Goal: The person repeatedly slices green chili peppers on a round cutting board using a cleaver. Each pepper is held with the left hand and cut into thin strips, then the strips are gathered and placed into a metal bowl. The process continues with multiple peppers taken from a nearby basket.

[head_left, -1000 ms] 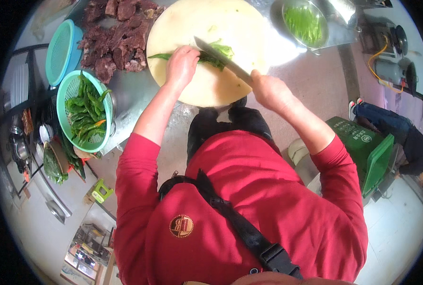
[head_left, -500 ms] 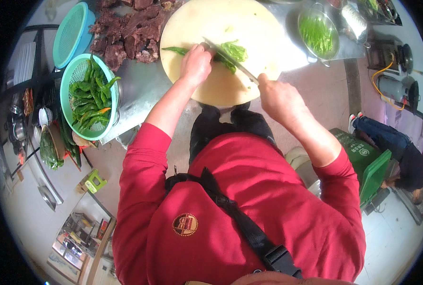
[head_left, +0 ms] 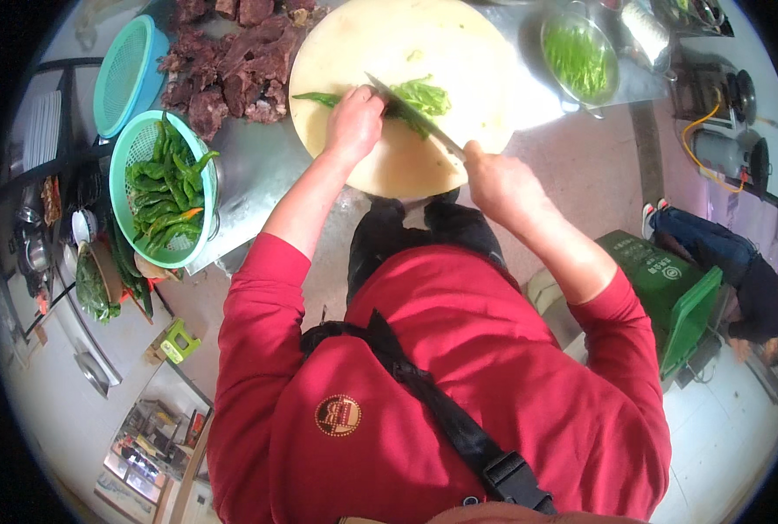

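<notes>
On a round, pale cutting board, my left hand presses down a long green pepper with its fingers curled over it. The pepper's narrow end sticks out to the left. My right hand grips the handle of a kitchen knife. Its blade slants up and left, the tip beside my left fingers. Light green cut pieces lie on the far side of the blade, with a few bits near it. My left fingers hide the middle of the pepper.
A turquoise basket of green peppers stands left, below a second turquoise basket. Chunks of dark meat lie beside the board. At right are a bowl of chopped greens, a green bin and another person.
The knife and both my hands have shifted slightly, the right hand a little left and down. The whole view has moved a bit. My left hand still holds the pepper.
</notes>
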{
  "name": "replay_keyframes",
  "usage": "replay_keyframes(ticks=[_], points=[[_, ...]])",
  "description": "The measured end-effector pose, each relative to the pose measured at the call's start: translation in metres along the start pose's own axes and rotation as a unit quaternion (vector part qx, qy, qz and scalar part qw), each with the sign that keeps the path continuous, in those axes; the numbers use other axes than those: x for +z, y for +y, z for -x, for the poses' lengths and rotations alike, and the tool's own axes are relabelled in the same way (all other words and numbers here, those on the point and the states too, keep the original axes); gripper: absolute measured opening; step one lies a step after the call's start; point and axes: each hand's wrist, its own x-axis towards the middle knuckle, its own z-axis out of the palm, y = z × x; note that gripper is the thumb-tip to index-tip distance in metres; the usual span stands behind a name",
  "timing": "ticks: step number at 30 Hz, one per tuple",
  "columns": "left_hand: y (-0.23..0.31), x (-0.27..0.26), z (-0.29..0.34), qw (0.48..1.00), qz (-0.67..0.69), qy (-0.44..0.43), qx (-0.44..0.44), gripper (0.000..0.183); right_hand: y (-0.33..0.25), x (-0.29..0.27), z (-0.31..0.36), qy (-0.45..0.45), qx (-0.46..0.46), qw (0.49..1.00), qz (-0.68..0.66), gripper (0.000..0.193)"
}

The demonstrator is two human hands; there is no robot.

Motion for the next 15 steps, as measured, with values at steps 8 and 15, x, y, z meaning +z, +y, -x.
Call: replay_keyframes(ticks=[8, 15], points=[[-0.002, -0.003, 0.004, 0.999, 0.033, 0.006, 0.01, 0.02, -0.004, 0.004, -0.002, 0.007, -0.004, 1.0, -0.021, 0.013], [-0.003, -0.016, 0.001, 0.998, -0.052, -0.019, 0.015, 0.018, -0.008, 0.004, -0.003, 0.003, 0.007, 1.0, -0.013, 0.014]])
